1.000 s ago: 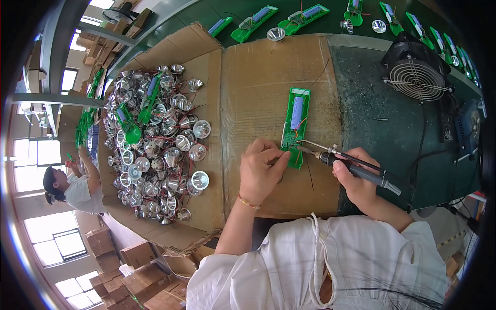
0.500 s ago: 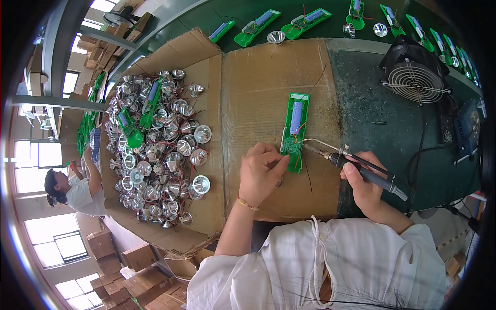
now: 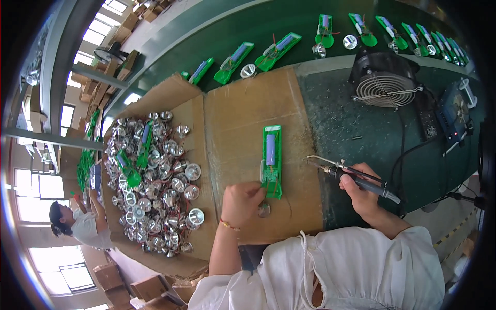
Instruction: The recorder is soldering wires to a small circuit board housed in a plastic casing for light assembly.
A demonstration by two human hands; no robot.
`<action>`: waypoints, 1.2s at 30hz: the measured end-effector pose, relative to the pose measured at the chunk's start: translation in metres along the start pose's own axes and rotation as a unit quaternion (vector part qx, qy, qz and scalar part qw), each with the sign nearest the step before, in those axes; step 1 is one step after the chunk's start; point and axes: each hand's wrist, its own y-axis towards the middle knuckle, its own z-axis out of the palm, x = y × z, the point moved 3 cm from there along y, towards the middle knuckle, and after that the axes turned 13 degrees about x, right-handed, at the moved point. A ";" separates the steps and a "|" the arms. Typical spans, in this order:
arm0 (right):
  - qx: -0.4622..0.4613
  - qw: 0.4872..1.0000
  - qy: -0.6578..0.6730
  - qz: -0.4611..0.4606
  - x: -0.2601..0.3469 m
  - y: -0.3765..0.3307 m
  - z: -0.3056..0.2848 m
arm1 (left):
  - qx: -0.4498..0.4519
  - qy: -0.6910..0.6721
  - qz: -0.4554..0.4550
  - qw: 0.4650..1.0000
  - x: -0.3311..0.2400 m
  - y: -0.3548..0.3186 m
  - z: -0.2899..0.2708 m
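Observation:
A green lamp housing (image 3: 277, 178) lies on the cardboard mat in front of me. It carries a blue-violet battery cell (image 3: 270, 150), a small circuit board and thin wires. My left hand (image 3: 242, 203) is at its lower left end, thumb and fingertips pinched together; what they hold, if anything, is hidden. Just below the housing, by those fingers, is a small shiny reflector cup (image 3: 264, 209). My right hand (image 3: 363, 192) grips a black soldering iron (image 3: 361, 182) with a thin metal feed tube on it. The iron's tip is right of the housing, apart from it.
A cardboard box (image 3: 204, 243) full of reflector cups stands left, two green housings on top. Several housings (image 3: 279, 51) line the far green surface. A black fan (image 3: 385, 82) and a soldering station (image 3: 454, 116) stand right. Another person (image 3: 82, 222) works at far left.
The soldering iron's tip has gone from the circuit board to a spot right of the housing. My left hand stays at the housing's lower end. The whole view has shifted.

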 end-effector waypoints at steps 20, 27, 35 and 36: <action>-0.043 0.993 0.020 0.110 -0.025 0.011 -0.015 | -0.274 0.143 0.209 0.928 -0.161 0.325 -0.062; -0.013 0.996 -0.026 0.085 -0.018 0.012 -0.009 | -0.043 0.315 0.097 0.943 -0.012 0.299 -0.157; -0.033 0.996 0.011 0.081 -0.017 0.012 -0.015 | -0.144 0.160 0.045 0.976 -0.037 0.125 -0.065; -0.027 0.997 0.026 0.074 -0.016 0.015 -0.014 | -0.144 0.125 0.062 0.980 -0.035 0.101 -0.052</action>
